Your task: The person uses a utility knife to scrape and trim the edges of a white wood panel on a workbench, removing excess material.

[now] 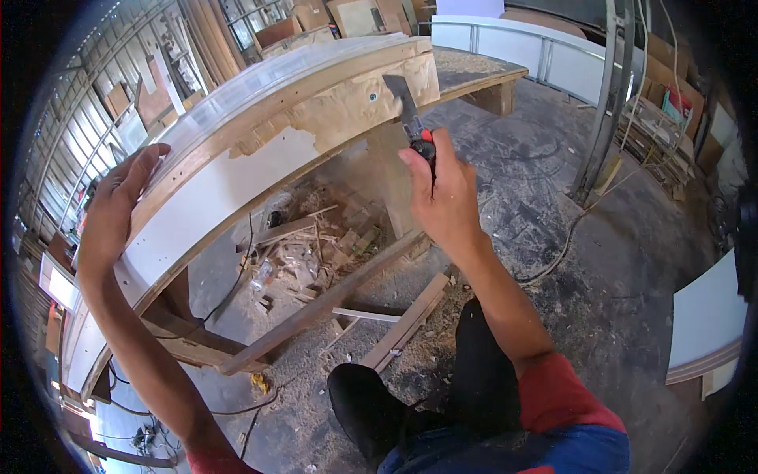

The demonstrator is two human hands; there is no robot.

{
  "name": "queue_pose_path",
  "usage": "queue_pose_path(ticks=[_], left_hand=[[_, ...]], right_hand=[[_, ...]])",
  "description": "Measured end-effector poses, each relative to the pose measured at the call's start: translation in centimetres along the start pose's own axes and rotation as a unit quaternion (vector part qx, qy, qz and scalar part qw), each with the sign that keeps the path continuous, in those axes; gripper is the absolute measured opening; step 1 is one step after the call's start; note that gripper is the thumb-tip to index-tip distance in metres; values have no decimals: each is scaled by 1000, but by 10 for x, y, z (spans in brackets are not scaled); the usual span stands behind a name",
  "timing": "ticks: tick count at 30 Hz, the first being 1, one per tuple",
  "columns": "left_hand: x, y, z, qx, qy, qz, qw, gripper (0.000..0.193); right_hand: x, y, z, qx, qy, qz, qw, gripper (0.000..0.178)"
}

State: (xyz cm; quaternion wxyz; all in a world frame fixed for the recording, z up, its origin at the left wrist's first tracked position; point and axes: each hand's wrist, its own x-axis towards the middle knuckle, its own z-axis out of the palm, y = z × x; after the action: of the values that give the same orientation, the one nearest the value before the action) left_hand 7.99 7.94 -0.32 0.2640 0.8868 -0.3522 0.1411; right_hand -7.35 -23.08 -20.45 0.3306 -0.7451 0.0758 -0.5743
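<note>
Evidently your right hand (450, 201) is closed around the handle of a knife (408, 110); its dark, flat blade points up and leftward over the front of a curved panel (260, 167), near the panel's right end; whether the blade touches the wood you cannot tell from this view. Meanwhile your left hand (110, 209) lies over the panel's top edge, farther left; its fingers reach across the top, though whether they clamp or merely rest cannot be told; the panel's face is white toward the left and rough, bare wood (347, 109) toward the right; below it stand a post (388, 170) and a rail (328, 306), with scraps (304, 257) heaped on the floor behind the rail.
</note>
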Motion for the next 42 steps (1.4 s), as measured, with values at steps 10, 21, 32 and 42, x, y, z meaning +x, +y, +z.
queue_pose_path(ticks=[10, 21, 32, 42], left_hand=[[-4, 14, -4, 50, 8, -18, 999, 53], [-1, 3, -3, 37, 16, 9, 999, 55], [-4, 10, -1, -7, -11, -44, 999, 55], [2, 9, -3, 64, -18, 34, 997, 57]], right_hand=[[14, 1, 0, 16, 8, -38, 999, 28], [-12, 4, -3, 83, -14, 2, 996, 29], [30, 8, -18, -20, -38, -95, 995, 30], [37, 31, -44, -40, -120, -127, 984, 27]])
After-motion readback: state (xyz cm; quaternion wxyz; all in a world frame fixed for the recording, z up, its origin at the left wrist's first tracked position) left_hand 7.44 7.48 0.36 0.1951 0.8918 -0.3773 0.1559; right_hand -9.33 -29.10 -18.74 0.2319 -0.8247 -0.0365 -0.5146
